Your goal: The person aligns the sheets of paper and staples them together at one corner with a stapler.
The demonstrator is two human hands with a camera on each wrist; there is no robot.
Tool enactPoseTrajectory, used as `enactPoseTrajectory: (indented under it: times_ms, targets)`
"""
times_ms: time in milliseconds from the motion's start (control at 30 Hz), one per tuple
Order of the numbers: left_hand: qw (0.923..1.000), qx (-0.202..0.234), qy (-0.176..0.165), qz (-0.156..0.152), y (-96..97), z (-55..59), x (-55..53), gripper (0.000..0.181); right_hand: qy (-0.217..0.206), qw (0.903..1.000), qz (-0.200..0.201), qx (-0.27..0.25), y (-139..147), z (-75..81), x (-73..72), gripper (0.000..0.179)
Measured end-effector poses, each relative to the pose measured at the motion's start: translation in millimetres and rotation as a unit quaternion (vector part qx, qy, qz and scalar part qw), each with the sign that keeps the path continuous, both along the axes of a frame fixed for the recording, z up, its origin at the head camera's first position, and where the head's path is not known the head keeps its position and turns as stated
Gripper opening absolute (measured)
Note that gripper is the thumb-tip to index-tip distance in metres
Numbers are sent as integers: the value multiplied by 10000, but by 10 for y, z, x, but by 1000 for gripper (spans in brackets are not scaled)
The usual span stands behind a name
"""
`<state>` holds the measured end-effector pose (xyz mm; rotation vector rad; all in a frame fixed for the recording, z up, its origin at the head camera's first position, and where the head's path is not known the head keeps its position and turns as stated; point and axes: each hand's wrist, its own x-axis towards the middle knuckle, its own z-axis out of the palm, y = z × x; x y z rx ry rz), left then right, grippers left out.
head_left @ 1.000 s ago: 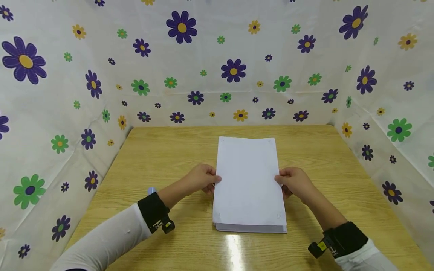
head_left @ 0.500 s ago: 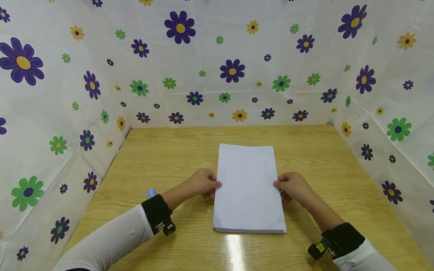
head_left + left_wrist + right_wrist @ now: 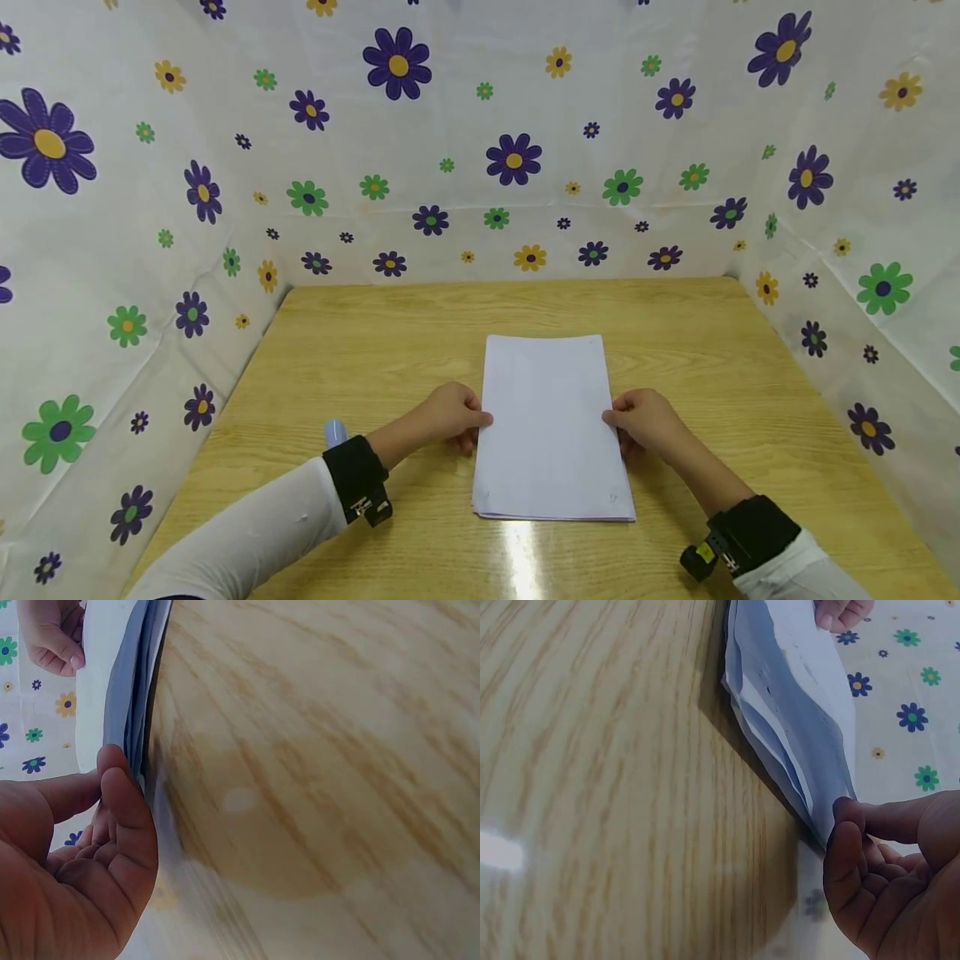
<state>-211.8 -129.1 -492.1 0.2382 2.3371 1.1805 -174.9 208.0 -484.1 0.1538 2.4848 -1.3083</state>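
A stack of white paper sheets (image 3: 551,433) is in the middle of the head view, its short near edge facing me. My left hand (image 3: 452,417) pinches its left long edge, thumb on top and fingers beneath. On the opposite edge, my right hand (image 3: 647,423) pinches the sheets the same way. The wrist views show the layered sheets (image 3: 124,697) bunched together close over the table, with small gaps between some layers (image 3: 769,720) at one end. Curled fingers hide parts of both side edges.
The stack is over a wood-grain table (image 3: 360,333). A light-blue rounded object (image 3: 335,431) lies left of the papers, partly hidden behind the left wristband (image 3: 356,475). White flowered cloth (image 3: 450,108) hangs along the back and both sides.
The far edge of the paper stack has come down and nearer to me, and both hands have moved slightly nearer with it. The near edge now looks thinner and more even.
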Motion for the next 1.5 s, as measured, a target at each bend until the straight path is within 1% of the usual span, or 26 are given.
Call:
enactPoseTrajectory:
  times_ms: [100, 200, 367, 567, 667, 767, 867, 1067, 1300, 1367, 1433, 1500]
  targets:
    - [9998, -24, 103, -146, -4, -24, 10, 27, 12, 10000, 56, 68, 0, -4, 4, 16]
    - [9994, -136, 239, -208, -7, -22, 23, 27, -20, 9999, 95, 120, -9, 0, 1, 15]
    - [9986, -308, 390, -171, 3, -8, 41, 28, -71, 9998, 120, 160, -15, 12, 6, 16]
    - [9983, -412, 383, -147, 20, -30, 58, 27, -194, 9995, 15, 260, -16, -29, 26, 17]
    - [9979, -470, 426, -137, 23, -39, 57, 28, -165, 9994, -25, 298, -22, -40, 27, 18]
    - [9973, -526, 496, -150, 30, -42, 56, 29, -95, 9991, -89, 410, -31, -46, 23, 18]
    - [9969, -547, 549, -157, 38, -41, 57, 30, -1, 9978, -137, 643, -43, -48, 21, 18]
    - [9968, -558, 557, -147, 50, -36, 59, 31, 207, 9939, -103, 1080, -63, -38, 30, 19]
    - [9963, -648, 562, -105, 51, -37, 60, 32, 619, 9830, -8, 1726, -48, -1, 25, 19]
    - [9960, -716, 533, -73, 56, -34, 54, 34, 695, 9814, -1, 1792, -33, 15, 18, 21]
    - [9955, -815, 489, -13, 63, -23, 45, 37, 742, 9829, -3, 1684, -11, 45, 15, 25]
    - [9956, -852, 376, 126, 63, 3, 34, 37, 787, 9862, -20, 1458, 20, 84, 10, 32]
